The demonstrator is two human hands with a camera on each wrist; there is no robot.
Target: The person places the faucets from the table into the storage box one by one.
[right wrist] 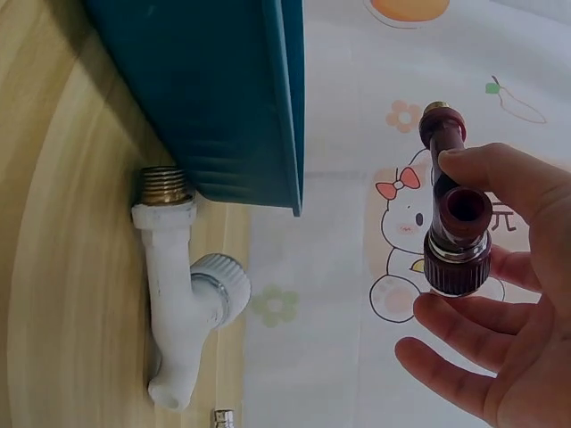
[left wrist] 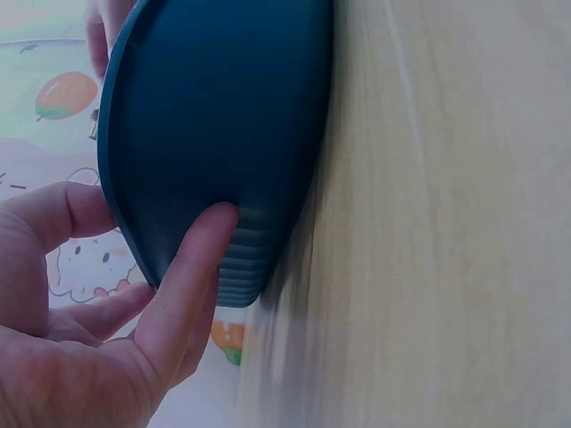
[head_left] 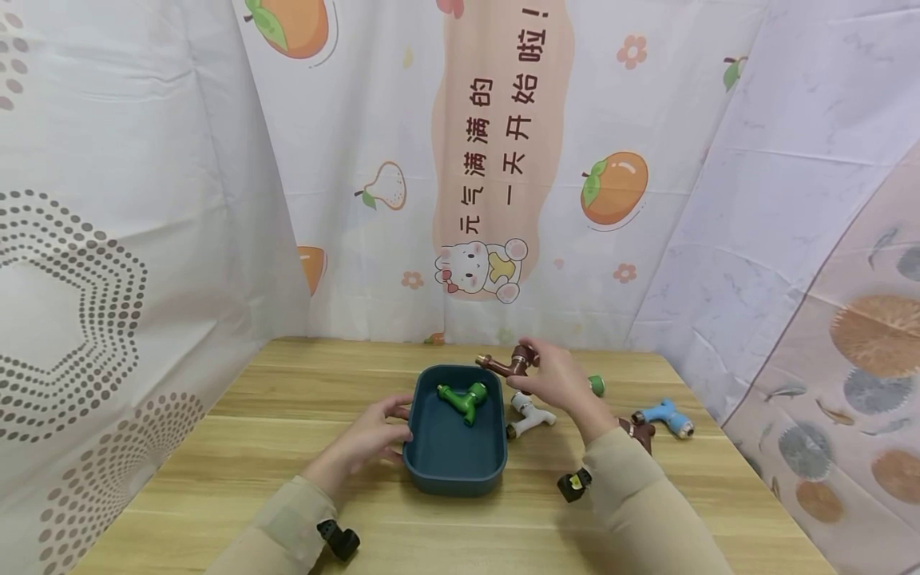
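A brown faucet (head_left: 508, 365) with a brass threaded end is pinched by my right hand (head_left: 553, 375), raised beside the right far corner of the dark teal bin (head_left: 455, 484). In the right wrist view the thumb lies along the brown faucet (right wrist: 458, 241), with fingers behind its ribbed knob. Inside the bin lies a green faucet (head_left: 465, 399). My left hand (head_left: 370, 435) touches the bin's left outer wall with extended fingers, seen on the bin wall (left wrist: 205, 116) in the left wrist view. A white faucet (head_left: 530, 416) lies just right of the bin.
Farther right on the wooden table (head_left: 273, 447) lie a blue faucet (head_left: 664, 415) and another brown faucet (head_left: 638, 431), partly behind my right sleeve. A green knob (head_left: 596, 386) shows behind my right hand. Printed curtains (head_left: 388, 263) surround the table's back and sides.
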